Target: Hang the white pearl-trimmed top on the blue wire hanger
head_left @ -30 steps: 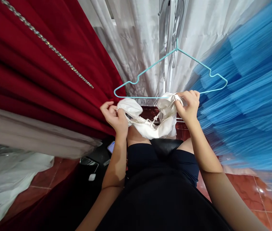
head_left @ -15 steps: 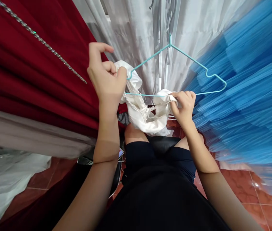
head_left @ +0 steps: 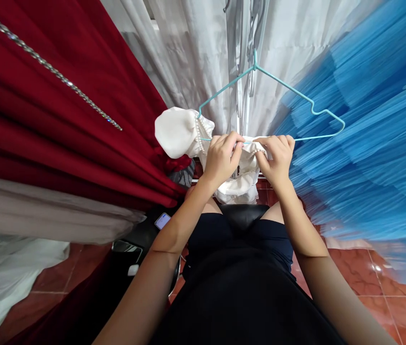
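Observation:
A teal wire hanger [head_left: 289, 91] hangs in front of me among the dresses. A small white satin garment [head_left: 177, 132] trimmed with pearl beads is draped over it, with one puffed end hooked on the hanger's left shoulder. My left hand [head_left: 220, 160] pinches the white fabric near the middle of the hanger's lower bar. Close beside it, my right hand [head_left: 276, 158] grips the garment's other end and its pearl strap at the same bar.
A red dress [head_left: 62, 96] with a rhinestone chain hangs at the left, a blue tulle dress [head_left: 368, 143] at the right, and white gowns [head_left: 196, 52] behind the hanger. A phone [head_left: 162, 220] lies on a dark stool. The floor is red tile [head_left: 386, 282].
My left hand has come down from the hanger's left shoulder to the middle of the bar. The garment's left end now stays hooked on that shoulder. My right hand has held its place.

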Available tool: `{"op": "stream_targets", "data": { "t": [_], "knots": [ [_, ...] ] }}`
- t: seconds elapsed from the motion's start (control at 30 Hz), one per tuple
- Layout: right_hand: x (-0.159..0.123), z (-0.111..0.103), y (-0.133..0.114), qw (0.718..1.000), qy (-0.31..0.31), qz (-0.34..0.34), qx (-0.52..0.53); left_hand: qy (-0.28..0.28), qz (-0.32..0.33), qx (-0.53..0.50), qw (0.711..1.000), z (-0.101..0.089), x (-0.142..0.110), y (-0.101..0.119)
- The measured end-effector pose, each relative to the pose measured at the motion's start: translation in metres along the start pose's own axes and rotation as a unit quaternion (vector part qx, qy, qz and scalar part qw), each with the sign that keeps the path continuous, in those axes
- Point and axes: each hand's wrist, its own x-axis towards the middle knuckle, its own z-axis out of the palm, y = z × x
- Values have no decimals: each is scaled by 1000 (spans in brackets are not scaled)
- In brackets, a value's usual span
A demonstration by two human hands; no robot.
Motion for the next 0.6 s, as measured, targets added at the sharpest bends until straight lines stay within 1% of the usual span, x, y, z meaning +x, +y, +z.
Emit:
{"op": "stream_targets", "data": {
  "t": [0.07, 0.1, 0.13, 0.17, 0.2, 0.23, 0.3, 0.33, 0.4, 0.47, 0.53, 0.6],
  "knots": [
    [-1, -9, 2, 999, -33, -36, 14, -1, -3, -2, 1000, 2, 1, -2],
    [-2, -13, 4, 998, -37, -54, 21, -5, -4, -7, 1000, 0, 2, -3],
    [-4, -18, 8, 997, -28, -66, 21, -12, -5, -13, 1000, -2, 3, -3],
    [-7, -22, 14, 998, -2, -68, 13, -18, -7, -18, 1000, -5, 4, -3],
    [-11, -27, 21, 998, 40, -56, -4, -23, -10, -20, 999, -7, 6, -2],
    [-15, -32, 31, 995, 88, -35, -28, -28, -15, -22, 999, -10, 6, -1],
    [-23, -44, 53, 982, 172, 29, -72, -34, -21, -20, 999, -13, 6, 0],
    [-25, -52, 66, 976, 192, 65, -80, -34, -23, -16, 999, -14, 6, 1],
    [-23, -69, 88, 968, 196, 146, -56, -31, -23, -9, 999, -14, 5, 2],
    [-11, -88, 103, 956, 201, 212, -31, -31, -21, -10, 999, -15, 4, 2],
    [8, -105, 107, 949, 202, 239, -38, -36, -21, -20, 999, -15, 4, 2],
    [30, -118, 102, 951, 193, 235, -54, -38, -24, -27, 999, -16, 5, 4]
  ]
}}
